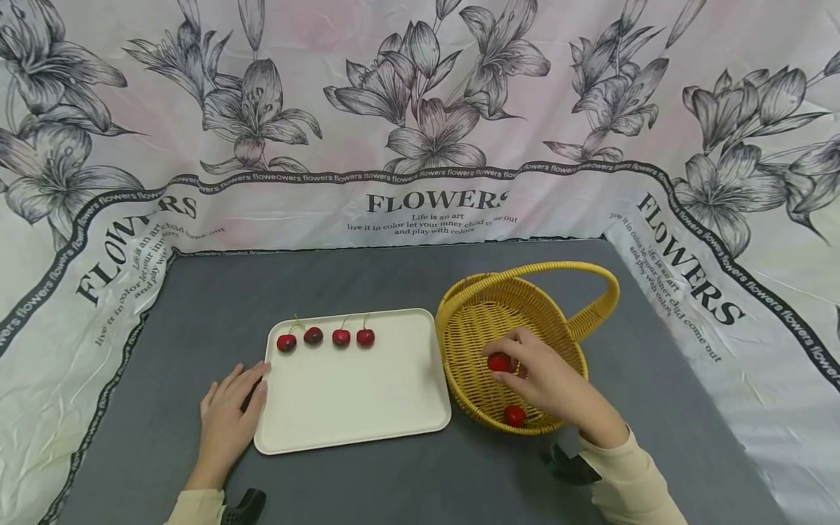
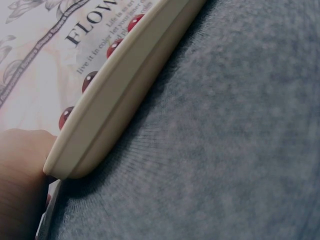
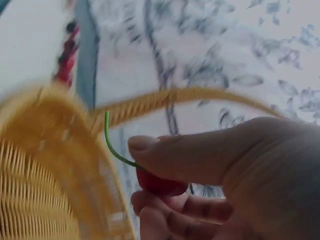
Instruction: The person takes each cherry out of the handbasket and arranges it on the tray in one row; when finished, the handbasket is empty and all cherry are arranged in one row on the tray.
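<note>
Over the yellow wicker basket [image 1: 469,390], my right hand [image 1: 541,375] pinches a red cherry [image 1: 500,362] between thumb and fingers. In the right wrist view that cherry [image 3: 160,182] has a curved green stem. Another cherry [image 1: 515,415] lies in the basket near its front side. A cream tray [image 1: 354,401] stands left of the basket, with a row of several dark red cherries [image 1: 340,337] along its far side. My left hand [image 1: 228,419] rests at the tray's left edge, fingers fairly straight and touching the rim. The left wrist view shows the tray's side [image 2: 115,95] close up.
The basket's tall handle [image 1: 593,292] arches over its far right side. A grey cloth [image 1: 315,488] covers the table. Behind and at both sides hangs a white flower-printed sheet [image 1: 433,211].
</note>
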A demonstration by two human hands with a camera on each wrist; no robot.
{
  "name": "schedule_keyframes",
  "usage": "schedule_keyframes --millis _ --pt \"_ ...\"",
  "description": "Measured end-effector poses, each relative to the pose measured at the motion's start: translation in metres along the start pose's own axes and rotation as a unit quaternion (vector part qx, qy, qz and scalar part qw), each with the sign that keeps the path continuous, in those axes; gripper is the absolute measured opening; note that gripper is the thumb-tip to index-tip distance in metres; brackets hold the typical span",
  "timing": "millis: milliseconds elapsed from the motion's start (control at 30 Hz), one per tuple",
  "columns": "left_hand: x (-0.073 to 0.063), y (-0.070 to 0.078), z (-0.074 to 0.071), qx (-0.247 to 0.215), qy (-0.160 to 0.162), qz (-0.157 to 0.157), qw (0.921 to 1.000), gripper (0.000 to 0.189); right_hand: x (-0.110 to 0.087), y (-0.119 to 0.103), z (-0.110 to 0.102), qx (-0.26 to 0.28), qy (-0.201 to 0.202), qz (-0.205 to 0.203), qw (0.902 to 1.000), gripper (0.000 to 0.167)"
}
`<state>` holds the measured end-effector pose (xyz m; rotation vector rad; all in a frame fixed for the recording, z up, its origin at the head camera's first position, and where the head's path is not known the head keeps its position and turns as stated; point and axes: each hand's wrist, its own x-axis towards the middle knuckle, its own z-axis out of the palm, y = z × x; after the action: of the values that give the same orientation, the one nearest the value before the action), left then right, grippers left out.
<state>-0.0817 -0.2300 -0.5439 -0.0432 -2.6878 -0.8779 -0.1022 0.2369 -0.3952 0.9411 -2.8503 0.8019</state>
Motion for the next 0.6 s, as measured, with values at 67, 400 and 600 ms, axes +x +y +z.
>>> schedule_keyframes --millis 67,400,600 --pt "0.0 -0.001 0.001 0.0 -0.002 0.001 1.0 0.035 0.0 -0.009 0.0 0.05 0.01 -0.014 0.9986 0.03" --pt "0.001 -0.004 0.001 -0.001 -0.004 0.004 1.0 0.035 0.009 -0.048 0.019 0.314 -0.022 0.027 0.9486 0.037" --pt "0.0 -0.003 0.0 -0.01 -0.003 0.009 0.9999 0.034 0.024 -0.07 0.052 0.308 0.014 0.076 0.9483 0.038"
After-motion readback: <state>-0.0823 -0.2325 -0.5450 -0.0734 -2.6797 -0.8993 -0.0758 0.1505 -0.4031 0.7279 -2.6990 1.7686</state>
